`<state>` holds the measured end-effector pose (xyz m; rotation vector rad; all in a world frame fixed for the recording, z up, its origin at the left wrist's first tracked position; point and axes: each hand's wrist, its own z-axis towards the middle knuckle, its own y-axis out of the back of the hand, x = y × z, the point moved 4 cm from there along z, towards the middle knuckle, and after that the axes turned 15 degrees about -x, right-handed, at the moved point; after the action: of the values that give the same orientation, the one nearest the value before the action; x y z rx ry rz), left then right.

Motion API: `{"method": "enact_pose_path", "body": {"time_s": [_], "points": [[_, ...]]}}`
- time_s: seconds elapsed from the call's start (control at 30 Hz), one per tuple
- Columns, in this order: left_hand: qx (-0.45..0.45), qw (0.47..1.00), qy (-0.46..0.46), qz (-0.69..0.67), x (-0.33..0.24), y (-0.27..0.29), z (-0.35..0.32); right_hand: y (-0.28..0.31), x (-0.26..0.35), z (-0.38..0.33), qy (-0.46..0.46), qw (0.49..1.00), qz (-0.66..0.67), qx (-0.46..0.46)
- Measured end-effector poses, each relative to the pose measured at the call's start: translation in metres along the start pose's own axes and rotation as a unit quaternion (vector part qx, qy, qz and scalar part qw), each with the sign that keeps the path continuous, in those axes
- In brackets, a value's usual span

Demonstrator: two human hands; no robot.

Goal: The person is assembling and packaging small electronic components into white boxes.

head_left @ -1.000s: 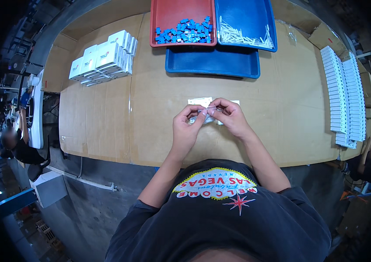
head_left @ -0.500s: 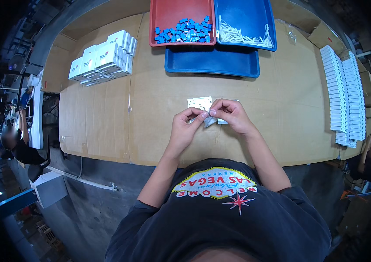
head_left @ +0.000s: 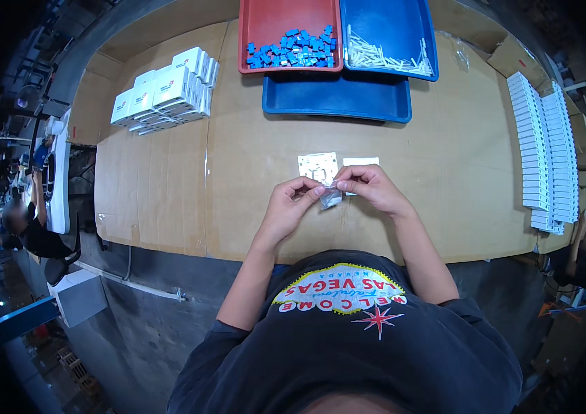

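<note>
Between my two hands hangs a small clear plastic bag (head_left: 331,200), pinched along its upper edge. My left hand (head_left: 294,203) grips its left corner between thumb and fingers. The thumb and forefinger of my right hand (head_left: 373,188) are closed on the right side of that edge. What lies inside the bag is too small to make out. Just beyond my fingers, a white square plate with cutouts (head_left: 312,164) lies flat on the cardboard-covered table. A second plain white square piece (head_left: 362,161) sits to its right, partly hidden by my right hand.
At the far side stand a red tray (head_left: 286,17) with blue parts (head_left: 300,50), a blue tray (head_left: 383,21) with white sticks (head_left: 369,56), and another blue tray (head_left: 338,96). White boxes (head_left: 162,90) are stacked left; rows of white pieces (head_left: 545,152) stand right. Other people work at both sides.
Both hands have come slightly nearer to me with the bag, and they have tilted down a little. More of the plate and the white piece behind them shows.
</note>
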<state>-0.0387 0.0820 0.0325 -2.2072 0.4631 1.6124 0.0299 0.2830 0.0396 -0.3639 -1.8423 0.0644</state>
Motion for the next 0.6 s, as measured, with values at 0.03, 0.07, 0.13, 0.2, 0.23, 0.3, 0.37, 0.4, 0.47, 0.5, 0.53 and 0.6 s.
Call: {"method": "enact_pose_path", "body": {"time_s": [0.03,0.07,0.13,0.2,0.23,0.3,0.37,0.4,0.47,0.5,0.53,0.6], "points": [[0.001,1.000,0.000,0.001,-0.001,0.000,-0.001,-0.001,0.003,0.000,0.001,1.000,-0.017,0.001],[-0.010,1.000,-0.015,0.001,-0.005,0.001,-0.002,-0.002,0.006,-0.001,0.001,0.999,-0.035,0.001],[-0.022,0.999,-0.031,0.002,-0.010,-0.001,-0.003,-0.006,0.011,-0.001,0.019,0.999,-0.037,0.004],[-0.068,0.994,-0.084,-0.024,-0.017,-0.002,-0.003,-0.009,0.019,-0.002,0.037,0.998,-0.040,0.009],[-0.068,0.994,-0.084,-0.025,-0.024,-0.005,-0.003,-0.008,0.026,-0.002,0.060,0.996,-0.062,0.000],[-0.111,0.991,-0.002,-0.071,-0.037,-0.007,-0.002,-0.008,0.036,-0.004,0.084,0.993,-0.081,-0.009],[-0.080,0.994,0.057,-0.055,-0.019,0.001,0.000,-0.012,0.049,-0.010,0.128,0.991,-0.028,-0.007],[-0.048,0.991,0.116,-0.040,-0.009,0.002,-0.001,-0.013,0.052,-0.011,0.128,0.991,-0.028,-0.007],[-0.040,0.992,0.100,-0.072,-0.013,-0.003,-0.005,-0.012,0.058,-0.013,0.154,0.986,-0.063,0.004],[-0.033,0.991,0.083,-0.105,-0.016,-0.006,-0.006,-0.010,0.059,-0.013,0.153,0.986,-0.063,0.004],[-0.033,0.990,0.084,-0.105,-0.016,-0.007,-0.005,-0.008,0.058,-0.013,0.150,0.987,-0.065,0.003],[-0.062,0.978,0.118,-0.162,-0.014,-0.007,-0.004,-0.005,0.060,-0.015,0.146,0.987,-0.068,0.001]]}}
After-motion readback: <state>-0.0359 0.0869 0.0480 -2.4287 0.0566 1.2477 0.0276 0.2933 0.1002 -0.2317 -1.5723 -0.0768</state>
